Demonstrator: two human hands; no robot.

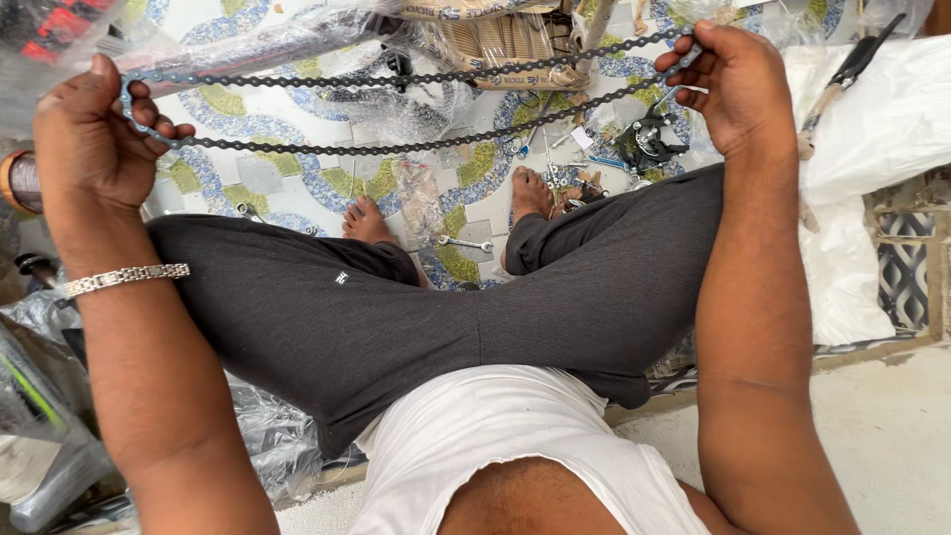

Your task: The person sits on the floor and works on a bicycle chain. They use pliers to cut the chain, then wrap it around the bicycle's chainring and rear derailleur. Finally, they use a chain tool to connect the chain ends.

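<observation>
Chain (396, 114) strung taut in two strands between left hand (89, 139) and right hand (738, 89), barring way across at that height. Narrow slot open between strands. Beneath chain, patterned floor (297, 109) cluttered: crinkled plastic wrap (416, 99), spanner (466, 243), small metal parts (555, 178), black component (649, 144). Bare feet (530, 193) and dark trousered legs (446, 307) block middle. White sheet (872, 129) fills right side; plastic bags (50, 436) crowd left. Bare concrete (892, 436) at lower right open

A tan printed cardboard package (495, 40) in clear wrap lies top centre on the floor.
</observation>
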